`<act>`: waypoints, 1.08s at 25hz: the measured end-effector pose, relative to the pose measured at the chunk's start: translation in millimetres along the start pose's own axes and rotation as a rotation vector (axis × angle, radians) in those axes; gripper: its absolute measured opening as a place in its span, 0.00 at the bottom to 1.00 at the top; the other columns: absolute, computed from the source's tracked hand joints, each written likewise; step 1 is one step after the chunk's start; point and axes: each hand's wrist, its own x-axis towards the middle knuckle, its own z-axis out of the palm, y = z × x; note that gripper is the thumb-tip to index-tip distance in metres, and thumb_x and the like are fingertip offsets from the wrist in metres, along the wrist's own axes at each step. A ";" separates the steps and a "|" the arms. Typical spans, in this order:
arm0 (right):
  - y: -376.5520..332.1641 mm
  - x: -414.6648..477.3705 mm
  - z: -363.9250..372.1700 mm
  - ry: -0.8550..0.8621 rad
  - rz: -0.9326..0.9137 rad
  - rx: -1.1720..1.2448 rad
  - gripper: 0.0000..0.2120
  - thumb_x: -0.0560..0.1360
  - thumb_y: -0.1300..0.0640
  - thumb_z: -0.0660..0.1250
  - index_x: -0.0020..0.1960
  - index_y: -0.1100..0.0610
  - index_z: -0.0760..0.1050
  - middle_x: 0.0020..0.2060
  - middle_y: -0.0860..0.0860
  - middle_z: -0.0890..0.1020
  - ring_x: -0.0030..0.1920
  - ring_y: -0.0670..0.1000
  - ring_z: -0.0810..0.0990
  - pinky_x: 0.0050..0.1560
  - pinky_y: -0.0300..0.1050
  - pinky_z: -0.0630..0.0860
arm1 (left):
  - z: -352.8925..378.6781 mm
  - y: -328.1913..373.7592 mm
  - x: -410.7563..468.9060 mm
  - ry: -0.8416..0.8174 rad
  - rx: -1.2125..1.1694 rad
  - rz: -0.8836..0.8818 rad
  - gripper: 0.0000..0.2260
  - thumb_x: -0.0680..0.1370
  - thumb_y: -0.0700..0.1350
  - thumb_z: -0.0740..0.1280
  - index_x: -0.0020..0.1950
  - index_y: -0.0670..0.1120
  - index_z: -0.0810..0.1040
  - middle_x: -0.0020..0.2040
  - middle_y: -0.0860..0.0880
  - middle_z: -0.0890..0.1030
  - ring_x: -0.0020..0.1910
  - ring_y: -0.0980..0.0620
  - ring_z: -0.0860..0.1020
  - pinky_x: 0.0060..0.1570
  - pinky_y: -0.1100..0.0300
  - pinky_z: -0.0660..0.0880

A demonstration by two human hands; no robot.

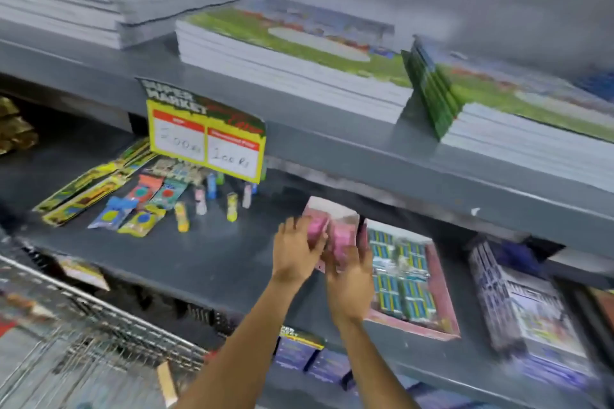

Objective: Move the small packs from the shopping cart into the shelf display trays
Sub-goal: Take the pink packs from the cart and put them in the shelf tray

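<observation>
Both hands reach into the grey middle shelf (206, 262). My left hand (297, 251) and my right hand (349, 282) are closed around small pink packs (339, 237), held over a pink display tray (332, 209). The view is blurred, so the number of packs is unclear. Right beside it lies a second pink tray (442, 302) filled with blue and green packs (403, 279). The wire shopping cart (76, 325) stands at the lower left.
Loose colourful packets and small tubes (149, 206) lie on the shelf to the left, under a yellow price sign (206, 139). Stacks of notebooks (292, 56) fill the shelf above. Boxed goods (528, 309) sit at the right, and dark boxes (299, 352) below.
</observation>
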 end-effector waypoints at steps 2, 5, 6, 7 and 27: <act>4.1 -0.9 3.6 -0.036 0.060 -0.030 0.19 0.71 0.56 0.71 0.60 0.56 0.71 0.60 0.61 0.73 0.44 0.65 0.80 0.37 0.55 0.80 | 14.5 -2.1 7.0 -0.062 0.052 -0.021 0.19 0.77 0.54 0.62 0.62 0.44 0.72 0.62 0.39 0.72 0.57 0.38 0.72 0.56 0.49 0.69; 5.5 -0.3 7.7 -0.039 0.025 -0.041 0.17 0.72 0.57 0.71 0.59 0.57 0.73 0.59 0.61 0.73 0.45 0.65 0.80 0.38 0.55 0.81 | 22.7 -15.4 12.3 -0.154 0.051 -0.068 0.19 0.81 0.51 0.54 0.69 0.46 0.67 0.75 0.39 0.57 0.65 0.37 0.66 0.65 0.48 0.63; 5.0 -0.5 8.8 -0.033 -0.012 -0.036 0.15 0.73 0.56 0.70 0.58 0.58 0.74 0.58 0.61 0.73 0.45 0.63 0.81 0.38 0.53 0.81 | 22.5 -22.8 10.9 -0.169 0.027 -0.045 0.18 0.81 0.50 0.53 0.70 0.47 0.66 0.76 0.40 0.54 0.68 0.37 0.64 0.67 0.49 0.61; 4.4 -1.3 9.8 -0.033 -0.044 -0.035 0.13 0.73 0.56 0.69 0.56 0.58 0.75 0.56 0.61 0.74 0.45 0.62 0.81 0.37 0.51 0.81 | 21.5 -31.0 7.9 -0.166 0.017 -0.005 0.18 0.81 0.49 0.53 0.71 0.49 0.65 0.77 0.40 0.53 0.70 0.39 0.62 0.68 0.49 0.60; 20.8 -22.3 31.2 -0.104 -0.179 -0.335 0.21 0.79 0.53 0.52 0.69 0.59 0.66 0.68 0.59 0.72 0.67 0.62 0.70 0.65 0.61 0.66 | 26.7 -61.7 -6.3 -0.306 0.241 0.099 0.22 0.76 0.60 0.37 0.70 0.63 0.38 0.77 0.50 0.39 0.76 0.50 0.40 0.72 0.45 0.46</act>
